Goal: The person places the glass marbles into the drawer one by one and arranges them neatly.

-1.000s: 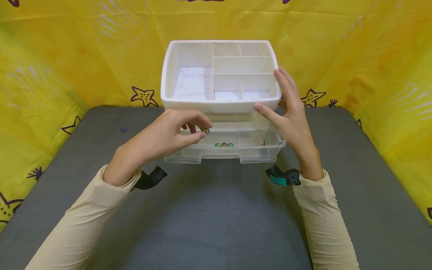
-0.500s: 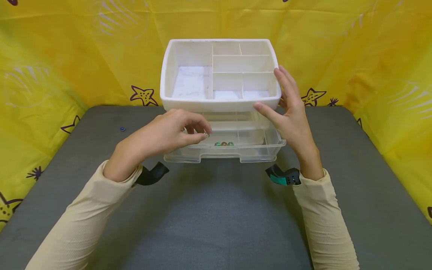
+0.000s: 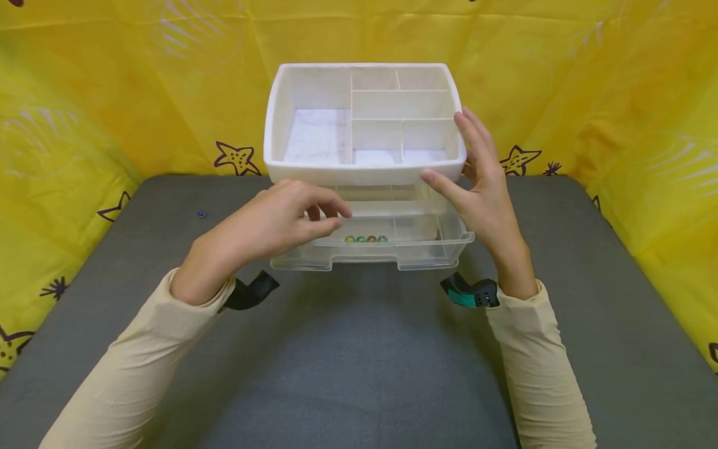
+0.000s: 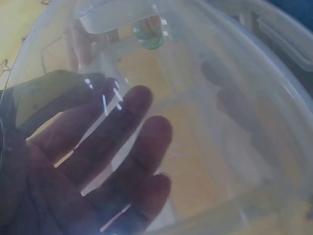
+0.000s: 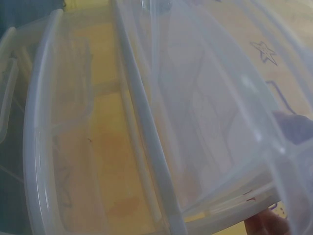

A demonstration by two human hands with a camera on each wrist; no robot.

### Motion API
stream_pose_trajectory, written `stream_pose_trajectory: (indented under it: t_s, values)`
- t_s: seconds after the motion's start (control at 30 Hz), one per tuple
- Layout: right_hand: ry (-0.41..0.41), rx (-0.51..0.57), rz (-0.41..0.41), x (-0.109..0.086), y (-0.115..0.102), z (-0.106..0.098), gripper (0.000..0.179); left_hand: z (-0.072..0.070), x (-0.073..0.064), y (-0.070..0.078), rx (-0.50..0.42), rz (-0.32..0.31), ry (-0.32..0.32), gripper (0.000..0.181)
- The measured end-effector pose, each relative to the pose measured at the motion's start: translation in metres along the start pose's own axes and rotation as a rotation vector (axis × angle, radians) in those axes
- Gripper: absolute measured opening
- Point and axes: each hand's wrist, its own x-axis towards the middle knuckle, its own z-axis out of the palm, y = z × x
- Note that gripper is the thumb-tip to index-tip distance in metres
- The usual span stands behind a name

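My left hand hovers over the left part of the pulled-out clear drawer, with thumb and fingers apart and nothing between them. In that drawer several glass marbles sit in a row, green, amber and yellowish. Through clear plastic, the left wrist view shows the loosely bent left fingers and a green and red marble. My right hand holds the right front corner of the white drawer organizer, thumb at the front and fingers along the side. Some right fingers are hidden behind the organizer.
A small blue marble lies on the grey table, left of the organizer. The organizer's top has a divided tray with thin walls. Yellow patterned cloth hangs behind and at both sides.
My left thumb and fingers have parted and let go of a yellowish marble, which now sits at the left end of the row in the drawer. The right hand has stayed in place.
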Motion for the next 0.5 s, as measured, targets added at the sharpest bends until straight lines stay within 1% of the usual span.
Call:
stream_pose_trajectory:
  t_s: [0.2,0.37,0.43,0.5]
  values:
    - [0.003,0.003,-0.003,0.000,0.000,0.000,0.077,0.003,-0.003,-0.004,0.008,0.116,0.127,0.019]
    - [0.003,-0.001,0.000,0.000,0.000,0.000,0.077,0.003,-0.008,-0.007,0.019,0.165,0.214,0.018]
    - [0.001,-0.002,0.000,0.000,0.000,0.000,0.077,0.003,-0.011,-0.009,0.021,0.194,0.258,0.018]
    - [0.000,-0.001,0.000,0.000,0.000,0.000,0.077,0.004,-0.014,-0.011,0.022,0.237,0.313,0.018]
